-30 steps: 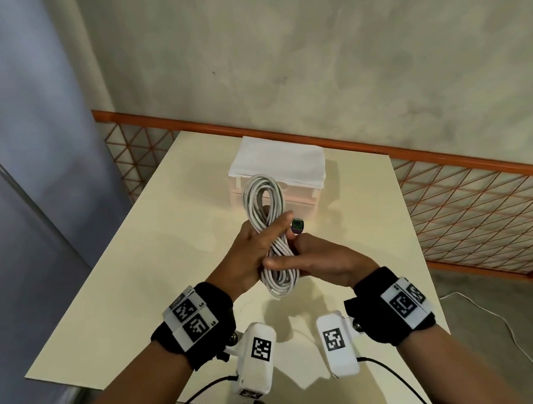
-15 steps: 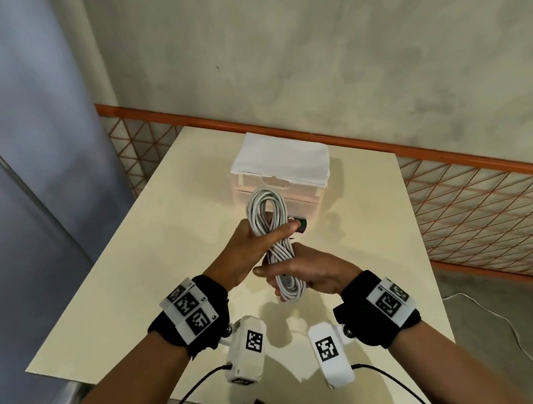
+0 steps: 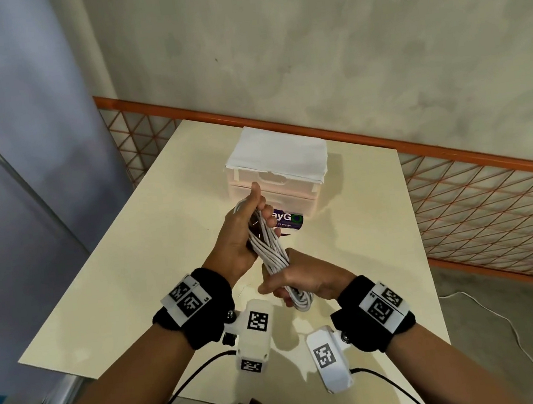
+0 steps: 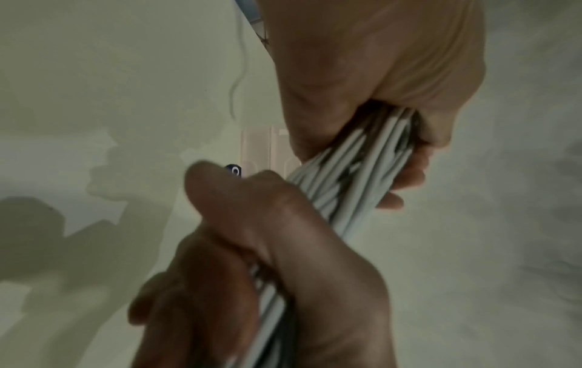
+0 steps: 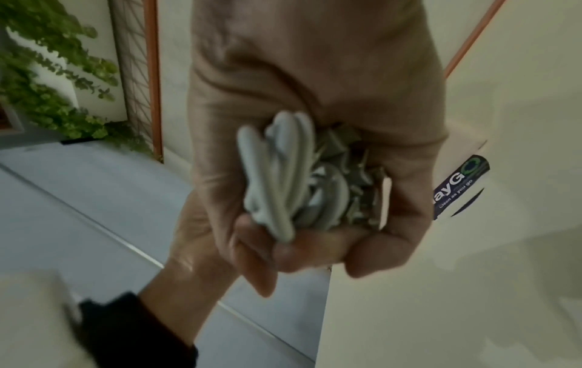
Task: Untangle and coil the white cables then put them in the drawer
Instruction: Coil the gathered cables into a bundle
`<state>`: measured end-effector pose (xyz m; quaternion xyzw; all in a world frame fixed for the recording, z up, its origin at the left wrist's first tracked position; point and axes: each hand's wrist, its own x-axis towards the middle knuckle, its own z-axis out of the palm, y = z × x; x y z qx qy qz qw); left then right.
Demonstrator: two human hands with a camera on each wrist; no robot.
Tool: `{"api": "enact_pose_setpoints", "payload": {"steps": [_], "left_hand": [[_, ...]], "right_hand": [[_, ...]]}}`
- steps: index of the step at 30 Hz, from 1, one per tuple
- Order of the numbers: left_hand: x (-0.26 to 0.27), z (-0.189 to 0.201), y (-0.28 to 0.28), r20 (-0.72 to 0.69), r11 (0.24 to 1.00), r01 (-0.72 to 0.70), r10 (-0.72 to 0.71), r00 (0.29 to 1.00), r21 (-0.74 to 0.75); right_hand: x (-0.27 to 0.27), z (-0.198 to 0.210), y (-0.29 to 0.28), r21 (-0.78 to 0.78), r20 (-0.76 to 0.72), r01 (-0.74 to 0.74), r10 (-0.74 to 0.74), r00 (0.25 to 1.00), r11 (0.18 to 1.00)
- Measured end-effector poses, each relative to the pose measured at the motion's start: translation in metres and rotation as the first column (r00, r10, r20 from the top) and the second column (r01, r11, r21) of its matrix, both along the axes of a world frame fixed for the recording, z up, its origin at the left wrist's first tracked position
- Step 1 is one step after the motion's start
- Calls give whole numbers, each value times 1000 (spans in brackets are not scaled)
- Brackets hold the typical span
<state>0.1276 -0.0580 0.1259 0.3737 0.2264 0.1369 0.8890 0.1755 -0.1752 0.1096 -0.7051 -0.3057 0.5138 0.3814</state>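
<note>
A hank of coiled white cable hangs tilted above the table, held by both hands. My left hand grips its upper end, thumb up, just in front of the drawer unit. My right hand grips the lower end, where the loops stick out below the fist. In the left wrist view the strands of the cable run between the left hand and the right hand. The right wrist view shows the looped cable end inside my right hand. The drawers look closed.
The small plastic drawer unit stands at the back of the cream table, with a white cloth on top and a purple label on its lower front. An orange mesh railing borders the table. A thin cord lies on the floor at right.
My hands have slid apart along the bundle: the left went up to its top end, the right down to its bottom end. The hank is now stretched narrow and tilted.
</note>
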Motion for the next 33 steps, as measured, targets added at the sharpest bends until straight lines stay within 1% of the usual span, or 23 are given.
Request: {"api": "enact_pose_setpoints", "payload": {"steps": [3,7,13,16,18,20,24,28,29,31,33], "left_hand": [[6,0,-8,-113,997,-81,79,990,-8],[10,-8,-18,-195,992,-123,125,973,26],[13,-15,-24,-213,991,-126,133,968,50],[13,-18,-22,-225,993,-118,120,967,23],[13,-17,-20,-216,994,-86,70,974,-66],[13,-17,-17,-210,986,-80,47,977,-149],[24,-30,-11,-249,980,-136,98,964,-142],[34,-47,-3,-295,983,-118,71,953,-144],[37,-53,2,-315,982,-104,49,948,-159],[46,-63,9,-336,977,-48,-26,942,-210],[55,-74,19,-303,958,19,-109,947,-288]], "right_hand": [[-3,-2,-6,-25,65,-17,18,998,1000],[-2,-7,-14,-51,222,-40,50,974,998],[1,-13,-23,-52,362,-71,85,928,996],[3,-19,-26,9,336,-34,29,941,999],[4,-23,-28,80,327,-1,-25,945,997],[4,-24,-28,95,348,4,-37,937,995],[7,-30,-20,7,448,-4,0,894,1000],[14,-43,-10,-61,523,-50,75,849,997],[18,-48,-7,-75,519,-51,82,851,996],[25,-59,-5,-81,460,-24,59,886,996],[35,-67,-1,-78,377,-2,31,926,997]]}}
